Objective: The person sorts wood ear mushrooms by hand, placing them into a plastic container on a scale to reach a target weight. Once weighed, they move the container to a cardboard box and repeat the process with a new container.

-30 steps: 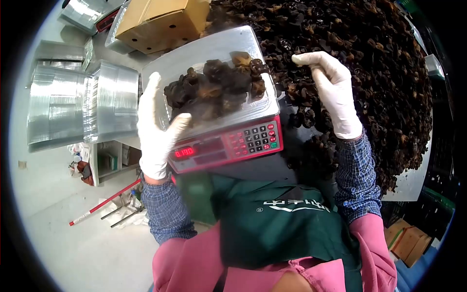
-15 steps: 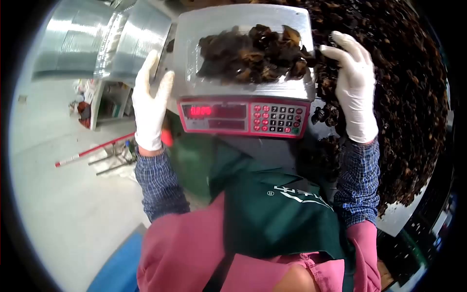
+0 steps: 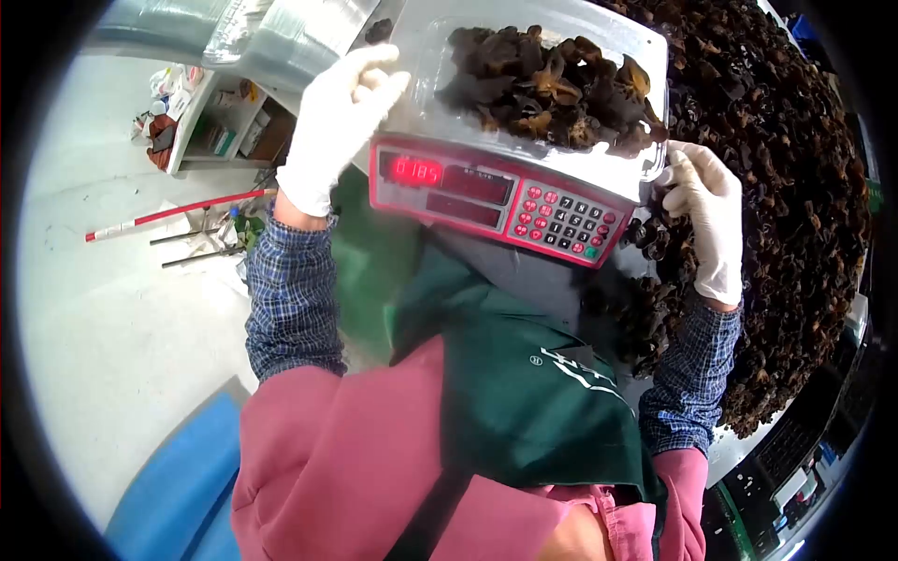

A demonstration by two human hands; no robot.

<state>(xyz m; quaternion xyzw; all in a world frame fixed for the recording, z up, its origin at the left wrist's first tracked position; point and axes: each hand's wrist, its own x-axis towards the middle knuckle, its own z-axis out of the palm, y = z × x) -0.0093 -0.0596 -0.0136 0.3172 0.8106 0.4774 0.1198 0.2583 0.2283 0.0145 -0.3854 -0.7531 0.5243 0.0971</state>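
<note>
A clear plastic tray (image 3: 426, 112) holds a heap of dark brown wood ear mushrooms (image 3: 552, 89). It sits on a digital scale (image 3: 505, 198) with a red keypad panel, whose lit display seems to read 0185. My left hand (image 3: 341, 126), in a white glove, is at the tray's left side, its fingers curled and its thumb on the edge. At the tray's near right corner, my gloved right hand (image 3: 706, 210) pinches the rim between thumb and fingers.
A large pile of wood ear mushrooms (image 3: 767, 187) covers the right side. Stacked clear plastic trays (image 3: 281, 37) stand at the upper left. Beyond the table's left side are a shelf (image 3: 220, 131), a red pole (image 3: 178, 215) and a blue object (image 3: 182, 467).
My left hand has moved right and up, its fingers curling at the tray. My right hand has come down to the tray's corner. The scale now appears tilted and further right in view.
</note>
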